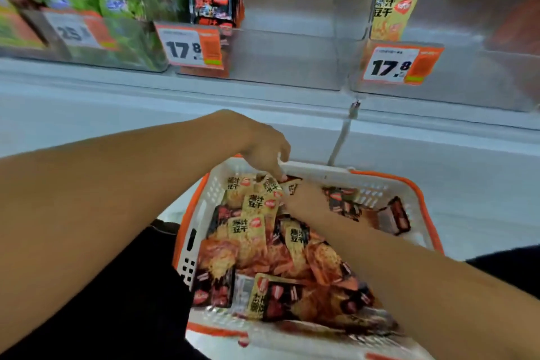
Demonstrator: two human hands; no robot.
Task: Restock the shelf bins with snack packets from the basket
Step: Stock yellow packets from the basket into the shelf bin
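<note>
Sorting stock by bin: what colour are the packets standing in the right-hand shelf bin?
Pale yellow with black lettering, clearest in the head view.

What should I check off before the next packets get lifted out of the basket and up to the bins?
1. Basket still stocked: ok, yellow packets and black packets lie mixed in it.
2. Left hand on a packet: cannot tell, its fingertips reach down to the yellow packets at the far end, grip blurred.
3. Right hand on a packet: cannot tell, its fingers are hidden among the packets.
4. Room in the yellow bin: ok, only a few yellow packets stand at its left side.
5. Room in the black bin: ok, one short row of black packets at its left.
6. Flavours sorted before lifting: not ok, still mixed.
</note>
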